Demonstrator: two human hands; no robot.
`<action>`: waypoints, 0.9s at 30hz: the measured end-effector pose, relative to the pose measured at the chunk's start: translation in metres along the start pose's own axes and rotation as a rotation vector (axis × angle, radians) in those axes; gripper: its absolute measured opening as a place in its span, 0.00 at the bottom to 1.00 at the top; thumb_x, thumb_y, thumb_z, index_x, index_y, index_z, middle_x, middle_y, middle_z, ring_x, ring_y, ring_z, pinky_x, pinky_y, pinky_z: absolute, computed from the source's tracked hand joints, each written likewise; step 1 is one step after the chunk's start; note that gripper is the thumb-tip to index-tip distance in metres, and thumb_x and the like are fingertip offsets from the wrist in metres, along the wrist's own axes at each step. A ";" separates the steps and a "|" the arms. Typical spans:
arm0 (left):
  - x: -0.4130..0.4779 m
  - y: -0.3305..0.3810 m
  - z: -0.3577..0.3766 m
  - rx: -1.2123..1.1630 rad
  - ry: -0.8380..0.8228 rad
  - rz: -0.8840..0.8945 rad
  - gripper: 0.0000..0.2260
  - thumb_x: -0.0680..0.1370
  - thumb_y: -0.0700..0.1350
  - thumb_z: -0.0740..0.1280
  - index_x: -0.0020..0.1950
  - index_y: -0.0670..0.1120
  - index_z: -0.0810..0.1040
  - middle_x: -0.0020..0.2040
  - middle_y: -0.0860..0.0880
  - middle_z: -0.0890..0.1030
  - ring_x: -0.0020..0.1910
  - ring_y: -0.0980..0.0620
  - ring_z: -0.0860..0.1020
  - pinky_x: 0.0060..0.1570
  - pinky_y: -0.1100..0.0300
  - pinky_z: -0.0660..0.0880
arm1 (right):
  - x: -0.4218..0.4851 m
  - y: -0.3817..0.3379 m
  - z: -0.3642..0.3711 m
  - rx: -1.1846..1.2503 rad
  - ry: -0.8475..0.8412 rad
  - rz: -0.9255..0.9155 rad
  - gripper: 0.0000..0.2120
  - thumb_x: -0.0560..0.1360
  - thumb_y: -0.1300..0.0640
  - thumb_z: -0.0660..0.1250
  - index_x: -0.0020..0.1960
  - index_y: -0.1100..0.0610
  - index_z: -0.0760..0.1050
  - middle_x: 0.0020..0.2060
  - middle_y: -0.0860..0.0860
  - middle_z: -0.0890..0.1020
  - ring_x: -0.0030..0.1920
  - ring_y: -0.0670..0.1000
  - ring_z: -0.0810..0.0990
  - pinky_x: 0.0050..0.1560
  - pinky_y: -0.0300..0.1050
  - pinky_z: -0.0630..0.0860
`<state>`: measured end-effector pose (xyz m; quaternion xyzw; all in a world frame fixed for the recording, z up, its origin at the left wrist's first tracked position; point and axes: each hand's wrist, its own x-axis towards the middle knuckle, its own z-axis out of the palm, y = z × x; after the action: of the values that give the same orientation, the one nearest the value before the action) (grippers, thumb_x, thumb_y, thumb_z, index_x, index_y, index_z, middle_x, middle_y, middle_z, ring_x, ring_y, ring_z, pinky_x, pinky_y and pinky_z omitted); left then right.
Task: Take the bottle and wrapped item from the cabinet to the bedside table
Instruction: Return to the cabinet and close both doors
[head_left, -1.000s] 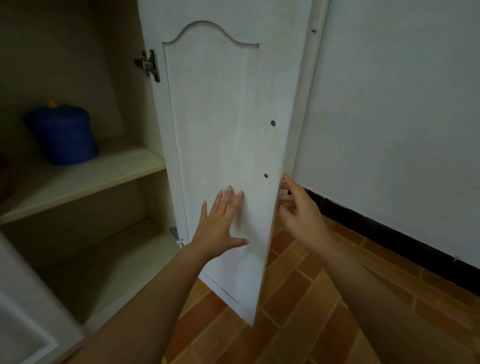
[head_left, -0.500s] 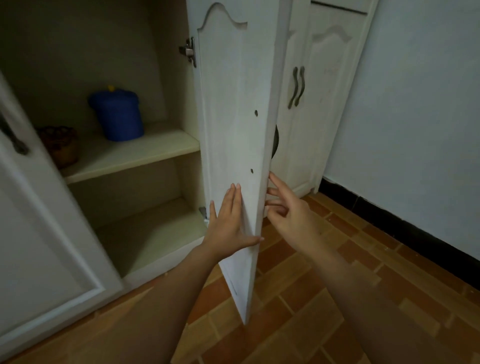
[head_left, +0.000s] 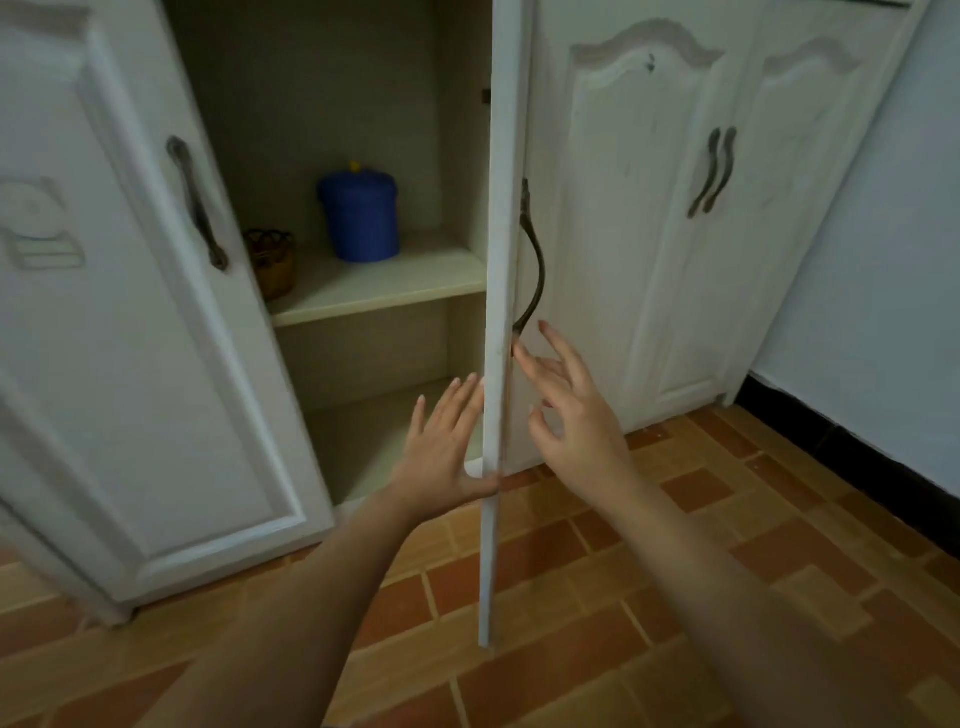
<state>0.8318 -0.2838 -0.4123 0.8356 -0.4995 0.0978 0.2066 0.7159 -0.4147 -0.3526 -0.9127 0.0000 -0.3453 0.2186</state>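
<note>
Now door (head_left: 501, 312) swung edge-on between my hands since half-second ago; left hand (head_left: 441, 452), right hand (head_left: 574, 415) both spread, holding nothing; blue bottle (head_left: 359, 215) on shelf (head_left: 384, 283) beyond left fingertips; I reach next.

Shelf (head_left: 374, 291); blue container (head_left: 359, 217), basket (head_left: 272, 262)

The light is dim and soft, without glare. The inside of the cabinet (head_left: 332, 130) at upper centre is in dark shadow. Lines bend at the frame edges, and the left door (head_left: 119, 322) is blurred.
</note>
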 end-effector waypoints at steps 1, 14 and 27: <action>-0.005 -0.004 -0.002 -0.005 0.020 -0.007 0.42 0.66 0.67 0.53 0.74 0.50 0.41 0.76 0.50 0.48 0.73 0.54 0.41 0.71 0.44 0.40 | 0.002 -0.004 0.005 -0.010 -0.014 -0.025 0.34 0.74 0.65 0.62 0.72 0.43 0.51 0.74 0.43 0.50 0.68 0.43 0.61 0.53 0.33 0.70; -0.042 -0.079 -0.030 0.135 0.049 -0.159 0.34 0.71 0.67 0.49 0.71 0.57 0.39 0.75 0.55 0.48 0.72 0.57 0.41 0.71 0.46 0.39 | 0.048 -0.048 0.063 -0.090 -0.116 -0.161 0.36 0.76 0.62 0.60 0.71 0.41 0.41 0.71 0.40 0.43 0.71 0.44 0.54 0.44 0.25 0.62; -0.049 -0.146 -0.049 0.298 0.227 -0.321 0.38 0.75 0.58 0.62 0.73 0.53 0.37 0.76 0.51 0.47 0.73 0.51 0.43 0.69 0.46 0.39 | 0.118 -0.084 0.112 0.204 -0.145 -0.061 0.41 0.75 0.58 0.64 0.68 0.37 0.36 0.74 0.47 0.56 0.70 0.43 0.55 0.66 0.41 0.56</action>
<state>0.9386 -0.1623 -0.4224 0.9092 -0.3140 0.2293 0.1488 0.8630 -0.3115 -0.3192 -0.9079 -0.0788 -0.2831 0.2989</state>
